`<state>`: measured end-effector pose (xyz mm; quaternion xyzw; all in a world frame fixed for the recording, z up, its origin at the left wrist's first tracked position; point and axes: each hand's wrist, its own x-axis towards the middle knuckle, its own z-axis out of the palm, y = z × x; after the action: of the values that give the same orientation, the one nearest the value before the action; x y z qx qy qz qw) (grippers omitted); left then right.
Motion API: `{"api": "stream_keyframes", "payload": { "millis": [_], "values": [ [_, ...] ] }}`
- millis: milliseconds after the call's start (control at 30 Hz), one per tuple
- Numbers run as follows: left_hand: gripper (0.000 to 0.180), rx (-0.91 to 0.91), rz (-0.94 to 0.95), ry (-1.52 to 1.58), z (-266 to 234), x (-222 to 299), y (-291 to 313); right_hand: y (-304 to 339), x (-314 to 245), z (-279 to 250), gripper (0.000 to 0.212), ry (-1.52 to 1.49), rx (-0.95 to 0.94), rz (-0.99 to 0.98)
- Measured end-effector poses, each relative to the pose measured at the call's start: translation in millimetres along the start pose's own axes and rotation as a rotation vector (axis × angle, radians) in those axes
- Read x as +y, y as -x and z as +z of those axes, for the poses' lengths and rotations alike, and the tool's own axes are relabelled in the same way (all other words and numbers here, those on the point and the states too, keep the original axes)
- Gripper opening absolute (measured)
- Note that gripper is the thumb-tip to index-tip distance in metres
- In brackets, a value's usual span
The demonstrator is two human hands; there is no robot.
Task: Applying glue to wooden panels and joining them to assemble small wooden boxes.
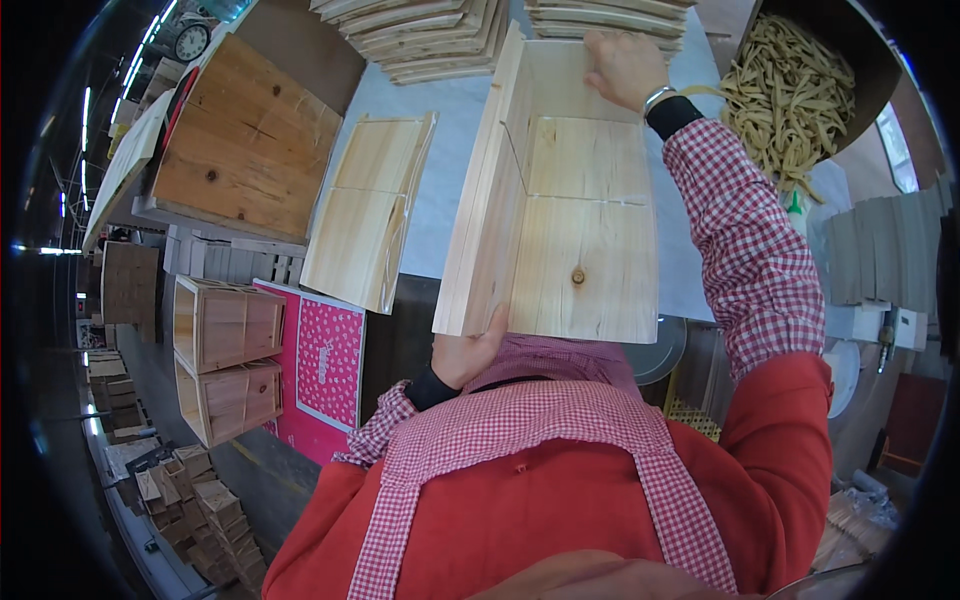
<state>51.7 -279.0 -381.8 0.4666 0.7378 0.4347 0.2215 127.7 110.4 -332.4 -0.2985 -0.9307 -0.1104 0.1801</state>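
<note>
Bracing a wooden box (585,235) at twelve o'clock, head view. Left hand (470,358), its seven o'clock: thumb gripping near corner, fingers hidden. Right hand (625,70), one o'clock: curled over far end. Uneven pressure could skew joints; near end, jutting past the table (690,250), might tip.

Worn on the head, one wide fisheye camera looks steeply down, close over the checked apron (530,412) at six o'clock and across the worktable (440,200) toward twelve. It catches the right hand (625,72) at one o'clock, the left hand (468,360) near six.
</note>
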Motion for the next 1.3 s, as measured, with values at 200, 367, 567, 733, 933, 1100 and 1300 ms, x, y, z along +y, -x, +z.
{"api": "stream_keyframes", "payload": {
  "millis": [200,367,567,733,933,1100,1300],
  "values": [
    [0.04,-0.014,0.009,0.031,3.0,-0.2,0.2,3.3,1.5,2.5,0.038,-0.004,0.027,0.003],
    [0.043,0.039,0.184,-0.135,1.4,-19.8,-0.4,-4.4,0.7,-1.0,0.021,-0.058,-0.13,0.127],
    [0.045,0.041,0.036,0.087,-0.7,-2.2,-4.3,39.8,-31.0,-38.7,0.05,0.13,0.246,0.084],
    [0.027,-0.161,-0.164,0.286,-36.9,-29.8,42.6,194.9,-3.3,-128.1,0.04,0.092,0.21,0.301],
    [0.025,-0.823,-0.296,0.242,-30.9,36.8,58.5,473.3,84.6,-157.0,0.049,0.507,-0.227,0.99],
    [0.04,-1.334,-0.033,0.46,118.6,94.6,18.1,526.9,52.6,-145.1,0.053,0.493,-0.332,1.114],
    [0.034,-1.485,-0.766,0.705,267.1,151.8,47.0,528.1,28.9,-146.3,0.05,0.299,-0.14,1.017]
  ]
}}
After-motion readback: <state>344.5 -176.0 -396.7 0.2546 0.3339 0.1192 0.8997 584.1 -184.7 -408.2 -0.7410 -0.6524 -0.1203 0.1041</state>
